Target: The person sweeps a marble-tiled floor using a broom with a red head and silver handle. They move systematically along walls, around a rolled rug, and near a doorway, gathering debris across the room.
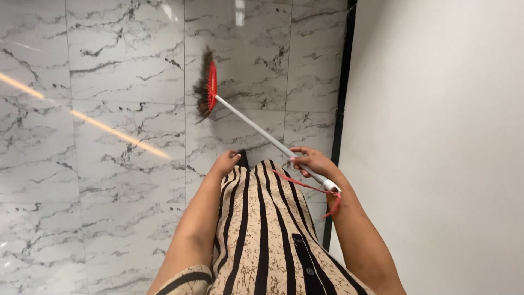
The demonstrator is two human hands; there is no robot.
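My right hand [310, 160] grips the white handle of a broom [256, 127] near its upper end, where a red cord loops off by my wrist. The handle slants away to a red head with dark bristles [206, 90] resting on the marble floor ahead of me. Down at my front, my left hand [227, 162] pinches the hem of my beige dress with black stripes [262, 229], fingers curled on the cloth.
White marble floor tiles with grey veins [98, 164] fill the left and middle. A plain white wall [436, 147] rises on the right, with a black skirting strip [341, 104] along its base close to my right arm.
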